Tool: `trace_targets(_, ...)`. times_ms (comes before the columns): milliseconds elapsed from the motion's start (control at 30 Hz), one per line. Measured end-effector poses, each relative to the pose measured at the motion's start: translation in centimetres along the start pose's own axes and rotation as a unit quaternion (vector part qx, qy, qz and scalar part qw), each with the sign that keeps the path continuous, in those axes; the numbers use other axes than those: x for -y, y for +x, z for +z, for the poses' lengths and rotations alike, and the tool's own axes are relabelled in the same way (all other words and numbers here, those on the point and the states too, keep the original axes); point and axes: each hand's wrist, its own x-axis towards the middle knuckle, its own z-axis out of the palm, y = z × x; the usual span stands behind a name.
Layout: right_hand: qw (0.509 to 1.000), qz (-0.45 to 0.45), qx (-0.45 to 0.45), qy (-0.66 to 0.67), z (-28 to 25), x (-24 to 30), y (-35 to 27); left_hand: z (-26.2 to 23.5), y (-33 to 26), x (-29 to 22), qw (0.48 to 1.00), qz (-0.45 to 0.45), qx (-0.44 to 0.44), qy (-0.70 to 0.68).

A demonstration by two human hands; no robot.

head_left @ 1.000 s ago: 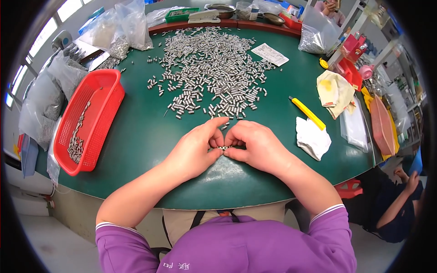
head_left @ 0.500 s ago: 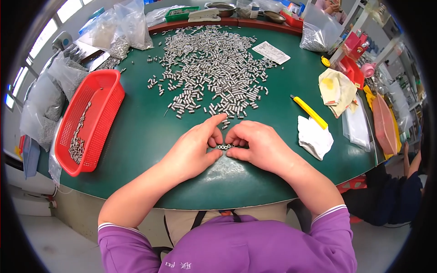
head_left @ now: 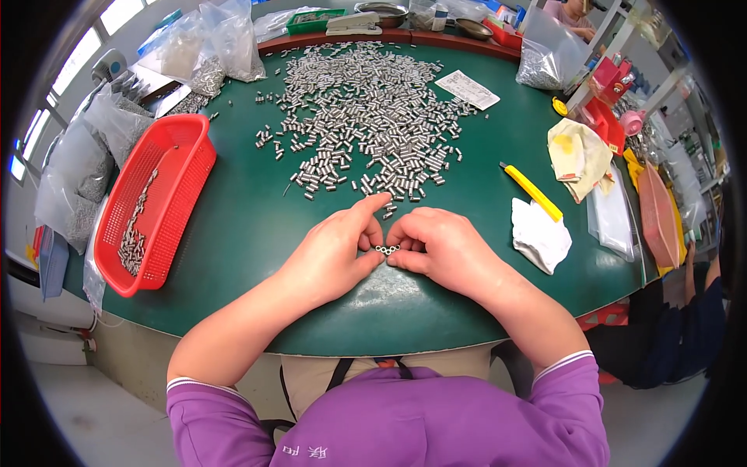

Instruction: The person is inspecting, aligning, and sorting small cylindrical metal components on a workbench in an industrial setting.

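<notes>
Left hand (head_left: 334,245) and right hand (head_left: 442,243) nearly meet at the frame's centre, fingers curled, thumbs and fingertips almost closed on a short row of metal tubes (head_left: 387,250). The row's long axis runs left to right, dipping mid-way; the tubes' ring-shaped ends face the camera. Loose tubes (head_left: 369,109) cover the green desk's (head_left: 478,187) upper middle; a red basket (head_left: 182,210) stands at left.

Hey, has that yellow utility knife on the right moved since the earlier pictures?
No. The yellow utility knife keeps its place on the green table, against the white cloth; the whole view drifted slightly.
</notes>
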Motion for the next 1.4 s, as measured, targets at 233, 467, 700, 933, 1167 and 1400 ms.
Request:
trace_targets(233, 1.0, 0.011, 0.006, 0.011, -0.6, 0.0, 0.0, -0.1, 0.0, 0.3, 1.0, 0.009, -0.014, -0.008)
trace_targets(467, 0.988, -0.058, -0.134, 0.055, -2.2, -0.3, 0.6, -0.4, 0.6, 0.7, 0.986, 0.018, -0.107, -0.13)
trace_targets(700, 0.973, -0.189, -0.134, 0.008, -0.5, -0.5, 1.0, -0.3, 0.8, 0.8, 0.909, -0.017, -0.032, -0.416)
trace_targets(933, 0.98, -0.096, -0.154, 0.082, -0.7, -0.3, 1.0, -0.2, 0.9, 1.0, 0.907, -0.034, -0.037, -0.418)
trace_targets(1167, 0.974, 0.073, -0.201, 0.08, -3.3, -2.8, 1.4, 0.0, 0.1, 0.2, 0.997, 0.071, -0.018, -0.017)
trace_targets(1400, 0.97, 0.091, -0.188, 0.128, -2.6, -2.9, 1.9, 1.2, 0.6, 0.3, 0.959, 0.232, -0.041, 0.157)
